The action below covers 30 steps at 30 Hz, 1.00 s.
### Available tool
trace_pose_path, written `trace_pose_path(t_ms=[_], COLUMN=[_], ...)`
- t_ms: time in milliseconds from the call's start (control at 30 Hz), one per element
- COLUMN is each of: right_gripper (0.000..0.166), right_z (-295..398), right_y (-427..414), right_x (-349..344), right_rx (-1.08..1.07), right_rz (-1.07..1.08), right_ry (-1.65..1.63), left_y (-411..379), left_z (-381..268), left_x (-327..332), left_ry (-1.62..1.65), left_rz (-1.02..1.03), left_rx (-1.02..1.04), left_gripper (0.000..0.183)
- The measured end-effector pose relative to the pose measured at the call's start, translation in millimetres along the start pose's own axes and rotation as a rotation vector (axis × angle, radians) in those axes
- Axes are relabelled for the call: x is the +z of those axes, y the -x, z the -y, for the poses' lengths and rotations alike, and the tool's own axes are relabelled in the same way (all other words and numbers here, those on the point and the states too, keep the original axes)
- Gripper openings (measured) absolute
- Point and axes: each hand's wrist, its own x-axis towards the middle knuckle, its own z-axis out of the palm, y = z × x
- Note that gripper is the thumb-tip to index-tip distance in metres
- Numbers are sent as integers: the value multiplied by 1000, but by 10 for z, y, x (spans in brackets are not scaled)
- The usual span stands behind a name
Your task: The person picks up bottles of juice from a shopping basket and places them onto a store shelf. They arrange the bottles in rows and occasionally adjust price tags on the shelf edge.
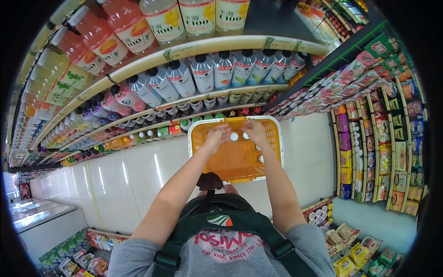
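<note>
An orange plastic shopping basket (221, 169) with a white rim is in front of me, below the drink shelves. Several bottles with white caps (234, 137) stand inside it, near its far side and right side. My left hand (218, 136) is over the basket's far left part, fingers apart, just left of one white cap. My right hand (255, 132) is over the far right part, its fingertips close to another white-capped bottle (245, 135). Whether the right fingers touch or grip that bottle is unclear.
Drink shelves (221, 43) curve across the front and left, stocked with black-capped bottles (223, 69). Racks of packaged snacks (384, 145) are on the right. Tiled floor (138, 180) surrounds the basket. Low displays of packets (356, 256) stand at lower right, and a white freezer (52, 218) at lower left.
</note>
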Motion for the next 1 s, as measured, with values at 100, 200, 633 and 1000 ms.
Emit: trace_pose_path(t_ms=[100, 200, 633, 1000], right_gripper=[45, 59, 36, 34], right_z=[-369, -553, -422, 739], right_y=[191, 267, 370, 488], right_x=[467, 813, 860, -272], right_rx=[53, -43, 70, -43], right_rz=[25, -7, -56, 8], right_ry=[126, 139, -10, -204], left_y=[-137, -151, -123, 648], left_z=[530, 845, 1151, 247], left_x=[-246, -373, -625, -196], left_ry=[-112, -189, -469, -927], left_rz=[-86, -106, -81, 114], left_rx=[-61, -89, 103, 296], left_gripper=[35, 33, 38, 82])
